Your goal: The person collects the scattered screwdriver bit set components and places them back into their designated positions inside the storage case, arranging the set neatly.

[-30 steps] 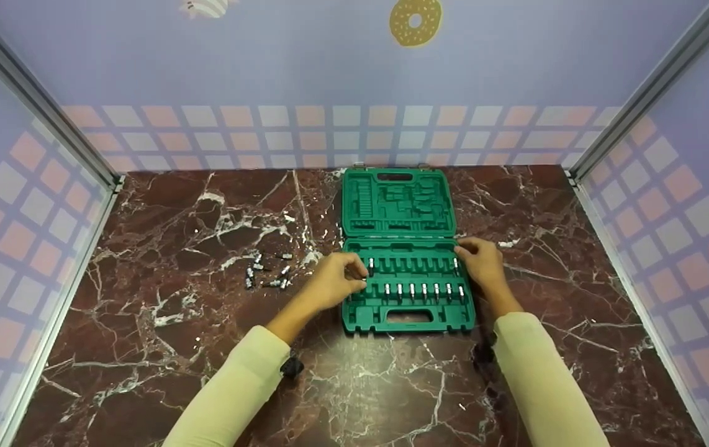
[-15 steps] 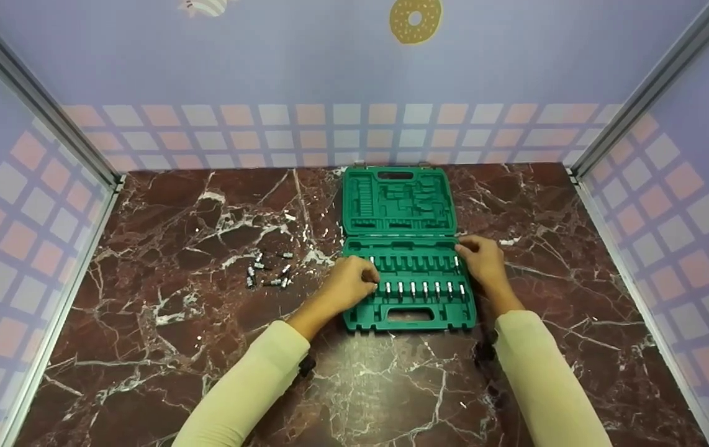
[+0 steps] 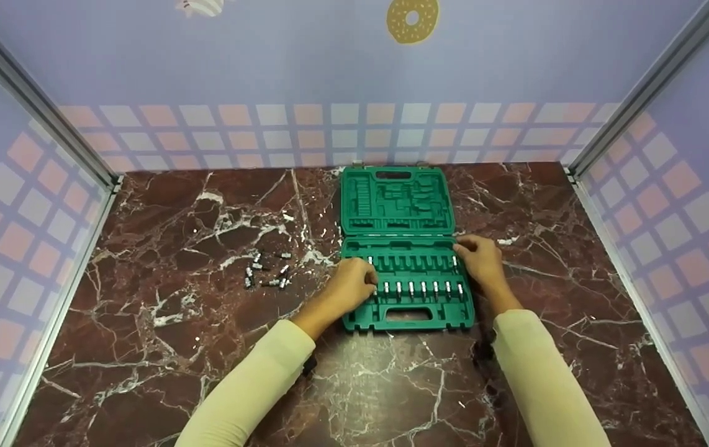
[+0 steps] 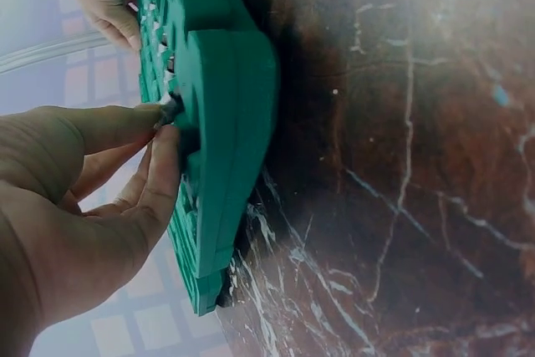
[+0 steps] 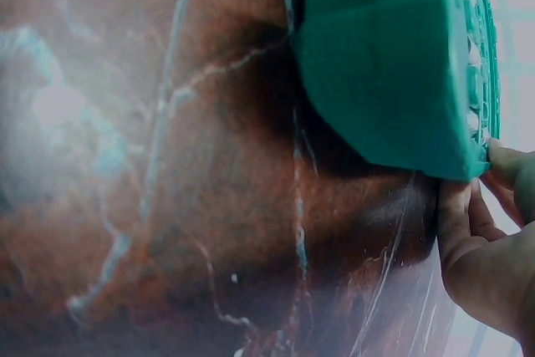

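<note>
Surface [image 3: 143, 335], open green case [image 3: 410, 274], and the left hand [image 3: 349, 284] is in over the lower row!

In from the green case's left edge a second ago, that hand now sits at the row's left end, which looks like a socket bit [image 4: 170, 108] being seated there. The right hand [image 3: 482, 261] holds station, thumb and fingers pinching the case's right rim. And the bit itself? Pinched between the left thumb and fingertips, well apart from the right hand, just beside seven seated bits [image 3: 424, 290]; whether it is fully home, I can't tell. Loose bits [image 3: 284, 271] lie left of the case, so there looks to be more to do.
</note>
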Demonstrator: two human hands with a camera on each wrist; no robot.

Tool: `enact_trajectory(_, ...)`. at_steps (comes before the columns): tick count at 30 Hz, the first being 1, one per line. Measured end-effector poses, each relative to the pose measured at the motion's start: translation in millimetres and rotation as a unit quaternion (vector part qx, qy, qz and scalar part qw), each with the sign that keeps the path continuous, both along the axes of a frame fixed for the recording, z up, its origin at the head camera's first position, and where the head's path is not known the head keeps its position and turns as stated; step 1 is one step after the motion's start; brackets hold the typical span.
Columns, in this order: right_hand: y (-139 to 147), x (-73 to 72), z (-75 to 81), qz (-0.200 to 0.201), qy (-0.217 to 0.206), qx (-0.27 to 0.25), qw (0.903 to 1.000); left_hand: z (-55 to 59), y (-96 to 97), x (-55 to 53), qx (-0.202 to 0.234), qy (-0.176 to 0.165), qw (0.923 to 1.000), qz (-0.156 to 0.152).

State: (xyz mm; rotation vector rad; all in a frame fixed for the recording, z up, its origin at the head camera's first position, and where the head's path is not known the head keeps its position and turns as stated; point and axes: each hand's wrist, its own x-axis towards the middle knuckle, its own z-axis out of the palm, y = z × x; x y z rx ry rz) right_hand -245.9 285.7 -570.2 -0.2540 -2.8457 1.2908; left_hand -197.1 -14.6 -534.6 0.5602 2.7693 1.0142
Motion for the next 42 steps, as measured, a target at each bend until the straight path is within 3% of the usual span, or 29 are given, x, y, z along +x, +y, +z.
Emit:
enact_trajectory(7, -1, -0.4, 0.4, 0.005, 0.003, 0.006, 1.0, -2.1, 1.5, -3.3, 0.001, -0.001, 0.9999, 0.012)
enact_trajectory(20, -1, 0.1, -0.2, -0.003, -0.003, -0.001, 1.0, 0.5, 5.3, -13.1, -0.01, -0.036, 0.9991, 0.02)
enact_trajectory(29, -1, -0.2, -2.2, 0.002, 0.009, -0.001, 1.0, -4.9, 6.2, -17.3, -0.009, -0.013, 0.9997, 0.017)
enact_trajectory(42, -1, 1.3, -1.0, -0.003, 0.016, 0.002, 0.9999, -5.2, 5.5, -14.1, 0.004, -0.016, 0.9995, 0.027)
